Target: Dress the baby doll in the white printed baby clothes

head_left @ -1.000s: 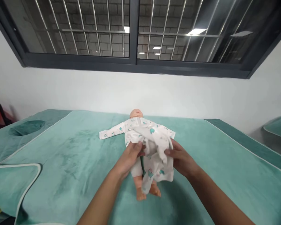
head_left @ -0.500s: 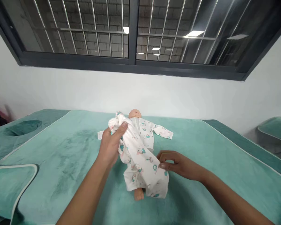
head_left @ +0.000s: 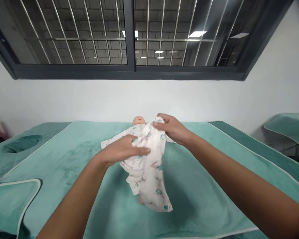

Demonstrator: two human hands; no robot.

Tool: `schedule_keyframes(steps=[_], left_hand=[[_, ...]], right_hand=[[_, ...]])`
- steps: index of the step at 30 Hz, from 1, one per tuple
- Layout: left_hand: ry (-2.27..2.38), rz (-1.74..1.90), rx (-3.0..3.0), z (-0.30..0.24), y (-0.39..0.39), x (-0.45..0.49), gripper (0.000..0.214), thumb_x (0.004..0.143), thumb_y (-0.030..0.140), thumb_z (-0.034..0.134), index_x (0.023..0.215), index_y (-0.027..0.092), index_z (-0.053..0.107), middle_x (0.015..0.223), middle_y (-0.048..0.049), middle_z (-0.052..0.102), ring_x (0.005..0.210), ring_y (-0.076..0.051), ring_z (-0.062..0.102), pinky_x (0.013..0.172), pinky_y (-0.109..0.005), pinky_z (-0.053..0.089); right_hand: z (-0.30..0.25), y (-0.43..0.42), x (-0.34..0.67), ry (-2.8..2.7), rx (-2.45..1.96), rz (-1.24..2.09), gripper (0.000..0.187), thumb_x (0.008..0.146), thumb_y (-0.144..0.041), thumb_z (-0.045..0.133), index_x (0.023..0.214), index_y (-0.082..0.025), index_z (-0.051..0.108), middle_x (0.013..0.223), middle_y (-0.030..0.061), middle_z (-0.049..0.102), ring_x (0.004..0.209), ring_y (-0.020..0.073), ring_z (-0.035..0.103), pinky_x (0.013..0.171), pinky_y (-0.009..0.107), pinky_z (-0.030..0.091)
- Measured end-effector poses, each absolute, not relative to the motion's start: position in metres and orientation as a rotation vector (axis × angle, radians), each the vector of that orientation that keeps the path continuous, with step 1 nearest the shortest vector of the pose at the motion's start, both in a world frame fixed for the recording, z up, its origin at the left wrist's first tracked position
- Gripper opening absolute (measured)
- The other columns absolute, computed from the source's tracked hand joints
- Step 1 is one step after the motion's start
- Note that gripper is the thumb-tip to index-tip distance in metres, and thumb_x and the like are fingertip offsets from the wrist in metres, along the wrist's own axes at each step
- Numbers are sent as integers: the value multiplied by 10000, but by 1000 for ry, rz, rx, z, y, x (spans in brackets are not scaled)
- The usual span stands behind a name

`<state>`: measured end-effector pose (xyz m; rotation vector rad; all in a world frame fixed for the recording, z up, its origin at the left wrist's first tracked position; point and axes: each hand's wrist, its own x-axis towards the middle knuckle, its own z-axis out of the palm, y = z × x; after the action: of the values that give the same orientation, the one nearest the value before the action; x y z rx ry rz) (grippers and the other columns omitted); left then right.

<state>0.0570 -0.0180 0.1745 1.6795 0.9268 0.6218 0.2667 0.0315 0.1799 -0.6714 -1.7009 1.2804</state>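
A baby doll (head_left: 139,120) lies on its back on a teal bed cover, its head by the wall. It wears a white printed long-sleeved top (head_left: 118,135). White printed baby pants (head_left: 153,172) hang from my hands in front of the doll, hiding most of its body. My right hand (head_left: 170,127) pinches the upper edge of the cloth. Lower on its left side, my left hand (head_left: 126,150) has its thumb across the front, fingers mostly hidden behind. A bit of the doll's foot (head_left: 141,200) shows below; whether the leg is inside the pants, I cannot tell.
The teal cover (head_left: 72,159) spreads over the wide padded surface, with a round hollow (head_left: 22,143) at the left. A white wall (head_left: 89,99) and a barred window (head_left: 131,71) stand behind. Another teal padded surface (head_left: 289,127) is at the right.
My right hand has moved from the lower end of the pants up to their top edge. My left hand has shifted lower on the cloth, its grip looser. The view has tilted slightly.
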Motion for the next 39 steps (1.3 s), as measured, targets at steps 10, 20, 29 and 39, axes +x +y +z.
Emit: schedule_keyframes(steps=[10, 20, 29, 39], left_hand=[[723, 1186, 1185, 164, -12, 73, 125, 729, 262, 676, 765, 157, 617, 640, 23, 577, 550, -102, 516, 537, -210, 399], [623, 709, 1424, 156, -19, 79, 418, 783, 403, 702, 545, 158, 461, 454, 53, 367, 439, -58, 344, 467, -221, 283], [748, 746, 1455, 148, -32, 95, 406, 729, 335, 757, 1095, 183, 669, 970, -75, 718, 927, -247, 663, 783, -337, 514], [824, 1186, 1003, 141, -19, 96, 388, 705, 339, 747, 1018, 121, 673, 807, -63, 721, 721, -216, 675, 641, -288, 501]], right_hand=[[163, 2, 280, -2123, -763, 1738, 355, 735, -446, 761, 896, -135, 700, 875, 43, 689, 765, 151, 632, 669, 242, 506], [153, 19, 271, -1354, -727, 1510, 500, 815, -602, 616, 1067, -172, 659, 805, 49, 693, 706, 181, 647, 639, 275, 515], [144, 10, 253, -1286, -855, 1330, 532, 799, -639, 600, 1055, -175, 653, 829, 37, 682, 688, 162, 612, 610, 249, 483], [133, 0, 272, -1882, -730, 1759, 545, 658, -360, 830, 1135, -174, 644, 1053, 79, 691, 962, 221, 651, 813, 327, 530]])
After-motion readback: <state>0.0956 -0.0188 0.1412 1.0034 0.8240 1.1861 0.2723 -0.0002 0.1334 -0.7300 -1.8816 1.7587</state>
